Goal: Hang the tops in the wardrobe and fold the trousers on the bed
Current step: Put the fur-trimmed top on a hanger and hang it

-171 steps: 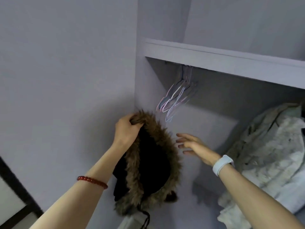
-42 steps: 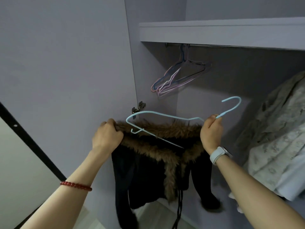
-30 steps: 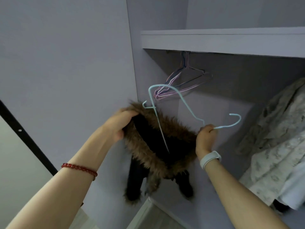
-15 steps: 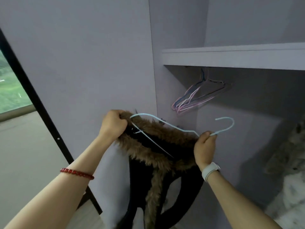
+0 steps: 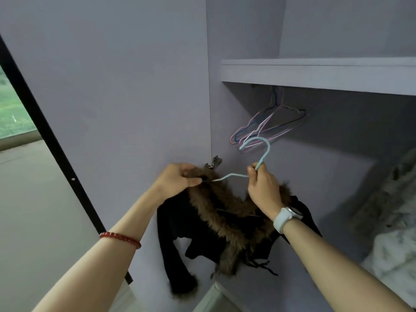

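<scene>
A black top with a brown fur collar hangs in front of the open wardrobe. My left hand grips the fur collar at its left shoulder. My right hand holds the neck of a light blue wire hanger, hook pointing up. One hanger arm runs left into the collar by my left thumb; the rest of the hanger is hidden inside the top. Both sleeves dangle below.
The wardrobe shelf spans the upper right, with several empty wire hangers on the rail beneath it. The open wardrobe door fills the left. Pale patterned clothing hangs at the right edge. A window is far left.
The hanger has gone further into the top, with only its hook and one arm showing now. My right hand has turned the hook upright. Both hands sit slightly closer together.
</scene>
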`<state>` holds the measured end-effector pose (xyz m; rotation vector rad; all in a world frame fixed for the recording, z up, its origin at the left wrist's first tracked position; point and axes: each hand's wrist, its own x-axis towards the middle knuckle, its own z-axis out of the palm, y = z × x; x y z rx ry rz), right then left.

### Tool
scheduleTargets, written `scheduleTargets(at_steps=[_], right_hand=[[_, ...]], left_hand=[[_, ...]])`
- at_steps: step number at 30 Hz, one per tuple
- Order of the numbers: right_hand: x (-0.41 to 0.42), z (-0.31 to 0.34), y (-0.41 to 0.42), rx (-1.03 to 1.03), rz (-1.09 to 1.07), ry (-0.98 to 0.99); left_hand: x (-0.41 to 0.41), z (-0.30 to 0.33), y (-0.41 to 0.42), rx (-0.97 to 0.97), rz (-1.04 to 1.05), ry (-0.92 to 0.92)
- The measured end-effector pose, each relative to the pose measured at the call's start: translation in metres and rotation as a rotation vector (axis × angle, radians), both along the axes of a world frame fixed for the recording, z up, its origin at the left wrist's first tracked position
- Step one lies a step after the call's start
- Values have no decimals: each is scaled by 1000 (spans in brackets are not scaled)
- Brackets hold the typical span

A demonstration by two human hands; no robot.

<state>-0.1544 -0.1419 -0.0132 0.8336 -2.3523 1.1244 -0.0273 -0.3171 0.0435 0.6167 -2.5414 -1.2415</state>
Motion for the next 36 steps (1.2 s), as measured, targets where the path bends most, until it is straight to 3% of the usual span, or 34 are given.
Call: scheduleTargets(at_steps=[1,5,9,12,15,21,24,27,30,33,36], right_hand=[[-1,4,4,-46,-25,31],[-9,9,25,-63,-9,43],[-11,9,43,-100,-23,-33],[-14,12,53,-51,-31,-90],[-10,13,54,25,-41,-97],[1,20,55,126,-53,-41],[9,25,57,117,16,-102],[13,25,72,-37,145,-275],[3,11,113,-129,-13,-215],[-13,-17,157,271,-273,-260],[-14,-40,168,536,-199,-350]], left_hand=[[1,-6,-3,8,-23,-15],[11,-35,-18,-266,71,-116],[3,-58,-20,-268,24,-30],[-5,-60,-12,-317,-15,57],[-15,-63,-2,-531,-83,18],[-21,-67,26,-701,-281,-39],[-32,-69,45,-587,-306,62],[-38,-74,51,-417,-201,205],[-37,-83,44,-358,-154,188],[-40,-89,36,-322,-142,182],[-49,-91,34,-270,-122,184]])
